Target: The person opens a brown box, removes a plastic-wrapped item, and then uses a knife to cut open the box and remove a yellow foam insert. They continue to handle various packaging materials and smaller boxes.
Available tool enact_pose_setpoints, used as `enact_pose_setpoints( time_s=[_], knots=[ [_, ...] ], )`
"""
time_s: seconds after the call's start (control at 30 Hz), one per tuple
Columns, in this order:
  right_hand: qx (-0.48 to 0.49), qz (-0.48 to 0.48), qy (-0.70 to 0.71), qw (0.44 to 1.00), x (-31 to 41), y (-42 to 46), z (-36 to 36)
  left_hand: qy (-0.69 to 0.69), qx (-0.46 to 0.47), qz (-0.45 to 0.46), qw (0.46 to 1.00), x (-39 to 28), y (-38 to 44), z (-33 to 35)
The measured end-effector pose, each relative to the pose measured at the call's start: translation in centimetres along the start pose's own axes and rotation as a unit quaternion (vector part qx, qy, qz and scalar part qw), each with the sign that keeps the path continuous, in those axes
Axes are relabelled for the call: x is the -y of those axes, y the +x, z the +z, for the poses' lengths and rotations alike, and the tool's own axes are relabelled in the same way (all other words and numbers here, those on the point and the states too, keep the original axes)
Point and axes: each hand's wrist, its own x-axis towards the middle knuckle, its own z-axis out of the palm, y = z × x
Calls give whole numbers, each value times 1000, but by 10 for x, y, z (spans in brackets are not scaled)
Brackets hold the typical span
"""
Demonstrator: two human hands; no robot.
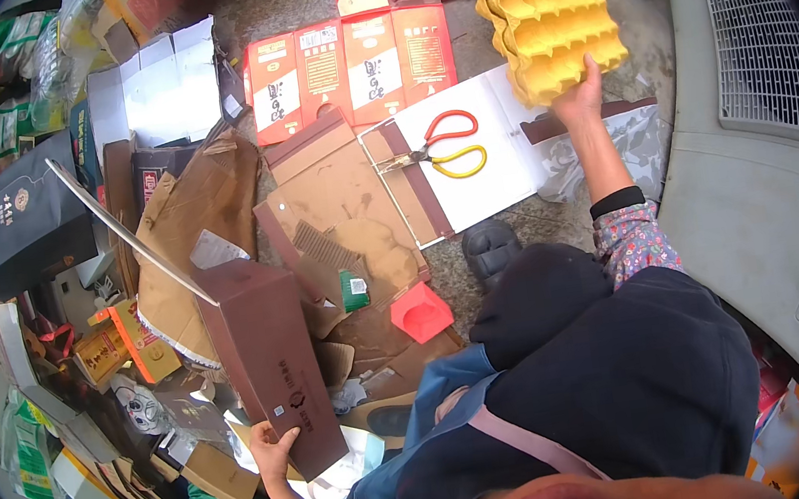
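At the lower left, my left hand (273, 451) grips the near end of a long maroon gift box (274, 357) bearing printed writing. The box's pale-edged lid (133, 235) stands raised from its far end. Up at the right, my right hand (582, 93) holds a stack of yellow egg trays (543, 18) by its near edge. Between the hands, scissors (443, 147) with one red and one yellow handle lie on an opened-out white box panel (483, 163). Left of them is a flattened brown cardboard piece (348, 203) with maroon edges.
Beyond the scissors lies a flattened red carton (353, 66). A red moulded insert (421, 312) rests near my feet. Boxes and packaging crowd the left side, including a dark gift box (32, 214) and an orange box (143, 340). A grey plastic panel with a grille (756, 28) borders the right.
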Motion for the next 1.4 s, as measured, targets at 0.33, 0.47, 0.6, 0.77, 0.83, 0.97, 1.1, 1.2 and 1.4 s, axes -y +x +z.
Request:
enact_pose_setpoints(
  time_s=[0.33,0.47,0.6,0.77,0.83,0.97,1.1,1.2,1.4],
  knots=[
    [36,2,-592,805,-102,57,45,61,-22,5,998,8,-3,4],
    [63,145,-525,836,-128,87,60,68,-16,-8,998,-3,-4,11],
    [103,173,-442,874,-117,73,65,7,17,-22,1000,-2,7,13],
    [230,89,-378,892,-121,25,103,29,55,-42,997,7,11,17],
    [310,29,-403,860,-128,-15,122,8,61,-46,997,-1,-1,26],
    [457,-136,-504,720,-134,-74,125,59,94,-49,993,-2,11,26],
    [447,-233,-491,711,-137,-76,120,34,79,-27,996,2,12,27],
    [450,-243,-484,710,-139,-76,121,53,61,-53,995,-7,8,31],
    [344,-158,-474,795,-127,-48,131,95,19,-31,995,16,-3,30]
  ],
)
